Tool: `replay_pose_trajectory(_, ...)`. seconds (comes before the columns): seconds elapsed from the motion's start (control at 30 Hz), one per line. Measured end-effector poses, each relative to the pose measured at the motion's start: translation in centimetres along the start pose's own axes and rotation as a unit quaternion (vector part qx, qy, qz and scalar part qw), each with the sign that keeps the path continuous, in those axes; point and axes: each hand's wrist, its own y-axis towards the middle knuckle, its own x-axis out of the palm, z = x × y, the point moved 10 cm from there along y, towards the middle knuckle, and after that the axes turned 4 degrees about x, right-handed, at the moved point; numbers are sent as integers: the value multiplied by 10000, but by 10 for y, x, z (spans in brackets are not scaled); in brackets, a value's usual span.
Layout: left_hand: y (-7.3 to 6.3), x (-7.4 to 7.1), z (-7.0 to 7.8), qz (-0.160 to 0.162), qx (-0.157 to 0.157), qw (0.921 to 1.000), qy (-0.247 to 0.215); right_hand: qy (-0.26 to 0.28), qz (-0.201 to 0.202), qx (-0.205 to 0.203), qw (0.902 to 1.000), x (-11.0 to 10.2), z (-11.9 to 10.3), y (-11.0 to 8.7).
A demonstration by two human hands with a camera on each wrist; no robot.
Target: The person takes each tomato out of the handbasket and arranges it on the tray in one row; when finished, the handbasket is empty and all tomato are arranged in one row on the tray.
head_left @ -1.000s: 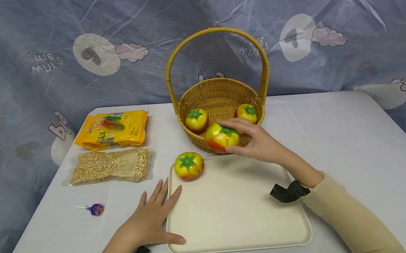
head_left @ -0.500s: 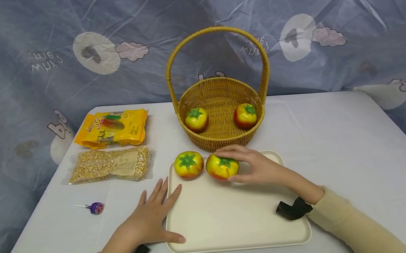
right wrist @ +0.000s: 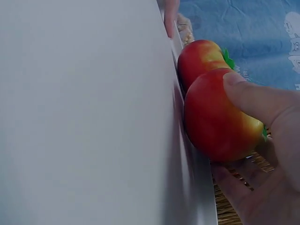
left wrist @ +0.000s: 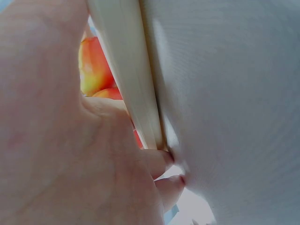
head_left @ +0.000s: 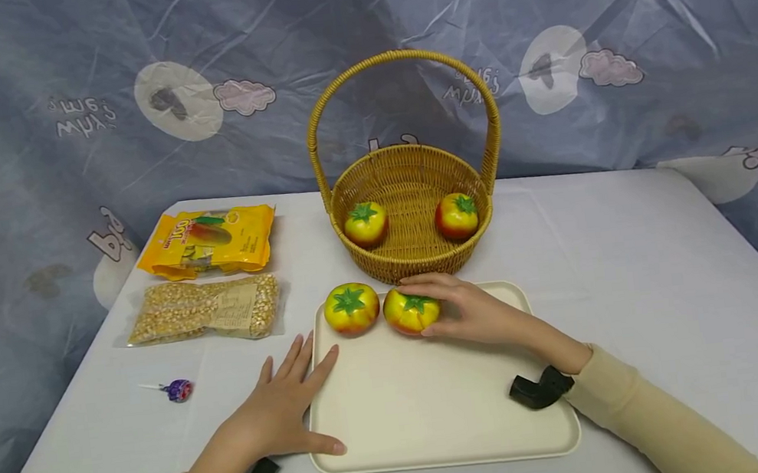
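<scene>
My right hand [head_left: 466,310] grips a yellow-and-red tomato [head_left: 406,312] with a green leafy top, thumb on one side and fingers on the other. This tomato sits at the far edge of the cream tray [head_left: 439,415]; the right wrist view shows the held tomato [right wrist: 218,117] low against the tray surface. Just left of it on the tray is a second tomato [head_left: 352,309]. My left hand [head_left: 276,413] lies with fingers spread over the tray's left edge, thumb on the rim. In the left wrist view its fingers reach along the tray's side [left wrist: 129,70].
Behind the tray stands a wicker basket [head_left: 416,263] with a tall handle and two more tomatoes [head_left: 366,225] inside. To the left lie a yellow mango-printed packet [head_left: 213,242], a bag of corn kernels [head_left: 182,311] and a purple-wrapped lollipop [head_left: 178,390]. A patterned cloth [head_left: 260,33] hangs behind the table.
My right hand has brought the tomato from the basket's front rim down and toward me onto the tray, beside the other one. The left hand has stayed in place.
</scene>
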Motion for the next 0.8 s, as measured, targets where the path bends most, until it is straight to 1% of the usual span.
replay_pose_trajectory(0.1,0,-1,1,-3,4,10000,-25,-75,67,-12,9999,-2,0,0)
replay_pose_trajectory(0.27,0,-2,1,-15,-10,10000,-97,-313,50,143,9994,-9,-1,-1)
replay_pose_trajectory(0.33,0,-2,1,-12,-23,10000,-93,-240,25,121,9996,-16,-4,-1)
replay_pose_trajectory(0.4,0,-1,0,-16,-33,10000,-70,-95,93,-9,9999,-27,-7,0)
replay_pose_trajectory(0.5,-1,-1,-1,-6,-35,10000,-16,209,338,-268,9988,-52,-13,3)
replay_pose_trajectory(0.6,-1,-1,-1,19,-12,10000,0,333,631,-329,9969,-80,-12,11)
replay_pose_trajectory(0.7,-1,-1,-1,11,-13,10000,-29,368,780,-37,9963,-103,-1,21)
replay_pose_trajectory(0.8,0,0,-1,-20,-17,10000,-86,352,787,382,9955,-119,19,32)
